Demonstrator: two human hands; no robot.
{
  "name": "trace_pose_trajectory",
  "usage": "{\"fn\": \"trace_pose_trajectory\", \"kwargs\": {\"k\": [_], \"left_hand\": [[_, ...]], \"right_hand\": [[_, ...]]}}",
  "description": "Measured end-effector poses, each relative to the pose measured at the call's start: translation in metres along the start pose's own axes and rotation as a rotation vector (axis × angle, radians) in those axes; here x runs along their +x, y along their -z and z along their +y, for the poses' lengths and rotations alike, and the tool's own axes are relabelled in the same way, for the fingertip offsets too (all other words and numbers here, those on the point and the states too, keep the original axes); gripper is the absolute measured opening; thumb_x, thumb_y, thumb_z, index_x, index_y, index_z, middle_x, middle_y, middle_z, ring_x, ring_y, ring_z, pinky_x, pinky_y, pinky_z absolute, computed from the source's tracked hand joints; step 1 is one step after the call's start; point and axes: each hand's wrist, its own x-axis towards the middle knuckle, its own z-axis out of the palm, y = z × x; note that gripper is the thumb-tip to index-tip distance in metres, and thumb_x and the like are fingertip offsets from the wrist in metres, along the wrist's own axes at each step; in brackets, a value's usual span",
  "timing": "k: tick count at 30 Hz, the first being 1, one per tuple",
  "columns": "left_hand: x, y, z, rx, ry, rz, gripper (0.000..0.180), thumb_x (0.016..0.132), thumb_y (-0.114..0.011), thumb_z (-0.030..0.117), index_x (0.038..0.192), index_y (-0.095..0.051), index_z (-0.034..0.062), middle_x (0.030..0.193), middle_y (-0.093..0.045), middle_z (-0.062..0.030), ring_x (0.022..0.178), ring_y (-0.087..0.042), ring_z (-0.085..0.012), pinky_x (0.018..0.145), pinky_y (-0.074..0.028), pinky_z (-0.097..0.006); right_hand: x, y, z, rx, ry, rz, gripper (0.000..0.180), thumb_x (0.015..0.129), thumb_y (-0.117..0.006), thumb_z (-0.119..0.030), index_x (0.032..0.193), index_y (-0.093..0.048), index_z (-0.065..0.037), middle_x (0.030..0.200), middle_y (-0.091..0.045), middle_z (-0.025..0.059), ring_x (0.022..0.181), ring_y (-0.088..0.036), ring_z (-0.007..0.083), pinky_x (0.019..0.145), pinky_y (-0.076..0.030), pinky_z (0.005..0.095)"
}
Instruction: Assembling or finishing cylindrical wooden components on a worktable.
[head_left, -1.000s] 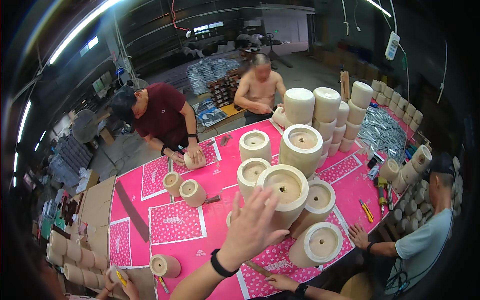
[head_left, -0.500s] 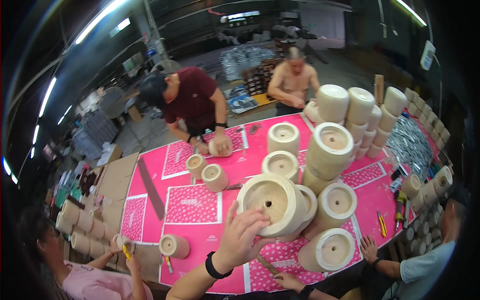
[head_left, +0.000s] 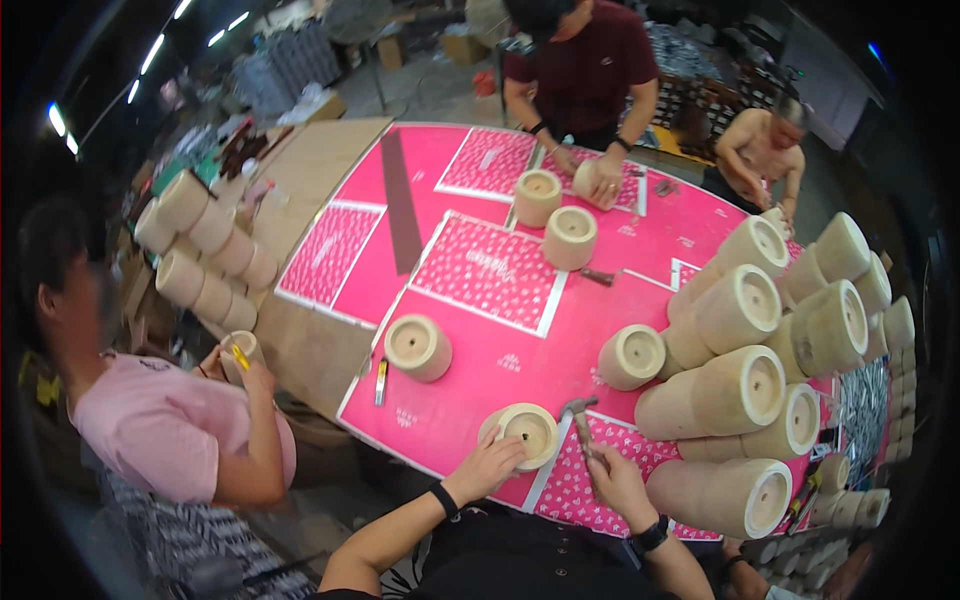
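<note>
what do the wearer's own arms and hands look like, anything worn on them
Both hands are ungloved, and no sleeves show on the forearms. The left hand has a plain, narrow black band at the wrist; the right hand has a dark watch at its wrist. No cables show on either arm.

You are in a workshop, shown by the pink-covered table with its stacks of pale wooden cylinders, the hammer in your right hand, the heap of metal pieces, co-workers busy around you, cardboard boxes behind and strip lights overhead.
</note>
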Motion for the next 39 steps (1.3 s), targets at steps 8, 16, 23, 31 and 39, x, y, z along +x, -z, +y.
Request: {"fn": "trace_pose_trajectory", "kwargs": {"k": [8, 16, 23, 31, 39], "left_hand": [[-0.058, -0.027, -0.002, -0.136, 0.271, 0.094, 0.092, 0.073, -0.080, 0.039, 0.143, -0.033, 0.0024, 0.147, -0.035, -0.0185, 0.140, -0.029, -0.0370, 0.117, -0.021, -0.052], [-0.052, -0.042, -0.016, -0.517, 0.825, 0.013, 0.146, 0.055, -0.087, 0.058, 0.150, 0.005, -0.0039, 0.155, -0.019, -0.0230, 0.145, -0.017, -0.0400, 0.117, -0.017, -0.055], [-0.065, -0.060, -0.022, -0.507, 0.656, 0.207, 0.143, 0.055, -0.090, 0.044, 0.150, 0.005, -0.0027, 0.156, -0.021, -0.0201, 0.143, -0.024, -0.0403, 0.116, -0.020, -0.055], [-0.035, -0.001, -0.032, -0.179, 0.328, -0.091, 0.120, 0.052, -0.090, 0.039, 0.145, -0.025, 0.0015, 0.149, -0.031, -0.0192, 0.139, -0.032, -0.0357, 0.112, -0.030, -0.052], [-0.037, -0.036, -0.005, -0.185, 0.400, 0.181, 0.113, 0.054, -0.089, 0.036, 0.143, -0.028, 0.0005, 0.143, -0.037, -0.0221, 0.131, -0.040, -0.0395, 0.105, -0.038, -0.049]], "right_hand": [[0.104, -0.054, -0.056, -0.490, 0.392, -0.034, 0.026, 0.092, -0.060, -0.023, 0.111, -0.063, -0.007, 0.092, -0.068, 0.0207, 0.084, -0.066, 0.0382, 0.072, -0.053, 0.0461], [0.104, -0.161, -0.028, -0.925, 0.517, -0.198, 0.023, 0.091, -0.058, -0.030, 0.099, -0.067, -0.010, 0.071, -0.067, 0.0151, 0.064, -0.067, 0.0349, 0.056, -0.052, 0.0449], [0.066, -0.129, -0.048, -0.580, 0.777, -0.478, 0.023, 0.090, -0.057, -0.026, 0.108, -0.061, -0.011, 0.076, -0.066, 0.0116, 0.062, -0.065, 0.0293, 0.055, -0.052, 0.0417], [0.109, -0.089, -0.022, -1.028, 1.186, -0.450, 0.020, 0.086, -0.055, -0.019, 0.104, -0.057, -0.010, 0.082, -0.058, 0.0058, 0.069, -0.063, 0.0235, 0.059, -0.050, 0.0375], [0.062, -0.109, -0.020, -1.132, 0.680, -0.532, 0.010, 0.082, -0.054, -0.014, 0.083, -0.063, -0.008, 0.063, -0.061, 0.0047, 0.057, -0.065, 0.0222, 0.048, -0.050, 0.0350]]}}
